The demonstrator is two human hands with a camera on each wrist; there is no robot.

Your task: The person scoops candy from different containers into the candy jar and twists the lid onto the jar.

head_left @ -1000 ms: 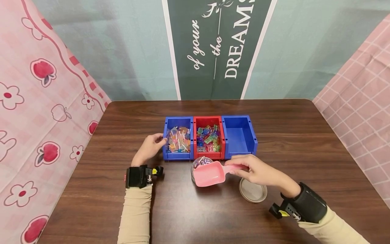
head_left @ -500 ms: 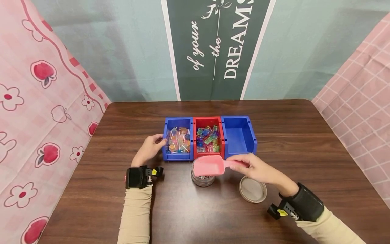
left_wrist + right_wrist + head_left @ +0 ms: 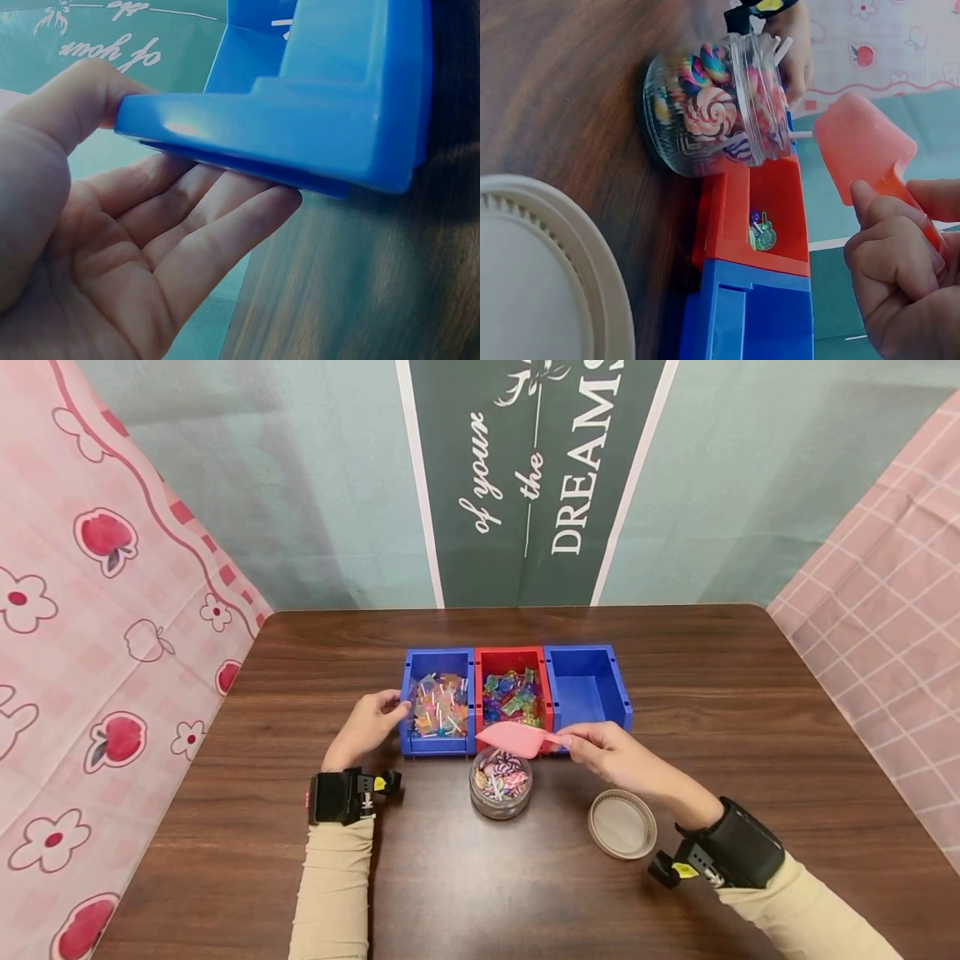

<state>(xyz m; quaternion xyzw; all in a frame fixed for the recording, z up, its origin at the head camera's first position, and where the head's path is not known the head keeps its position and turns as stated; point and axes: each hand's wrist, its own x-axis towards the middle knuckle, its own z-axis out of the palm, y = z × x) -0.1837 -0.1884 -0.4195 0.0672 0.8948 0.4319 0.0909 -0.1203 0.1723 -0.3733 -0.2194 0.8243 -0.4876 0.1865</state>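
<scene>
My right hand (image 3: 618,760) grips the handle of a pink scoop (image 3: 513,739), which is tilted over the front of the red bin (image 3: 480,739). Just below it stands a glass jar (image 3: 501,810) of swirl lollipops; in the right wrist view the scoop (image 3: 866,146) is above the jar's (image 3: 705,112) mouth. At the far left of the bin row, my left hand (image 3: 367,727) holds the side wall of a blue bin (image 3: 438,746) of wrapped lollipops. The left wrist view has the thumb over that bin's (image 3: 300,142) rim and fingers along the outside.
Wrapped candies (image 3: 513,697) lie in the red bin. To its right sits a second blue bin (image 3: 588,693) with a bare floor. A round lid (image 3: 622,824) lies on the wooden table (image 3: 450,885) right of the jar. Fabric backdrops surround the table.
My right hand has moved the scoop up and away from the jar toward the red bin and turned it, uncovering the jar's mouth. My left hand stays on the blue bin.
</scene>
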